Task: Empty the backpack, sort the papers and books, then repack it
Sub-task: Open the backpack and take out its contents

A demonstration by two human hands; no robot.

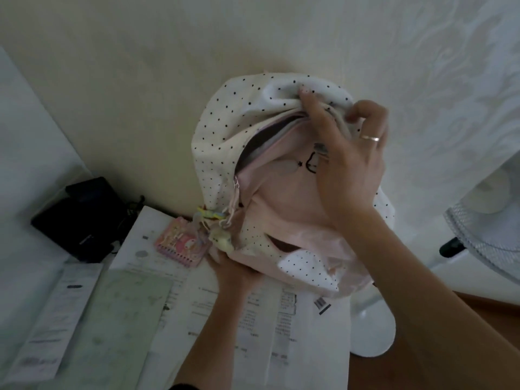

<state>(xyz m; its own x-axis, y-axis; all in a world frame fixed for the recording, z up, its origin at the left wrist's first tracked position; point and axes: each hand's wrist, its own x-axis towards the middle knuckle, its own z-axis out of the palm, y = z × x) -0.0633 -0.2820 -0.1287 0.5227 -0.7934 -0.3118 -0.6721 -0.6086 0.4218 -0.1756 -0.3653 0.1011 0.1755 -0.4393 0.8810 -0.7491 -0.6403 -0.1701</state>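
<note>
A pink and white polka-dot backpack (pixel 281 209) is held up in front of the wall, its top zipper partly open. My right hand (pixel 346 153) grips the fabric at the top of the opening, fingers curled into the cloth. Underneath, my left hand (pixel 236 270) holds the bag's lower left corner from below, near the dangling charms (pixel 216 232). Printed papers (pixel 253 319) lie spread on the surface beneath. A small pink spiral notebook (pixel 180 244) rests on them, and a pale green book (pixel 115 327) lies to the left.
A black device (pixel 81 218) with cables sits at the left by the wall. A white fan, its base (pixel 371 333) on the wooden floor and its grille (pixel 484 229) at the right edge, stands to the right. A lace curtain (pixel 450 80) hangs behind.
</note>
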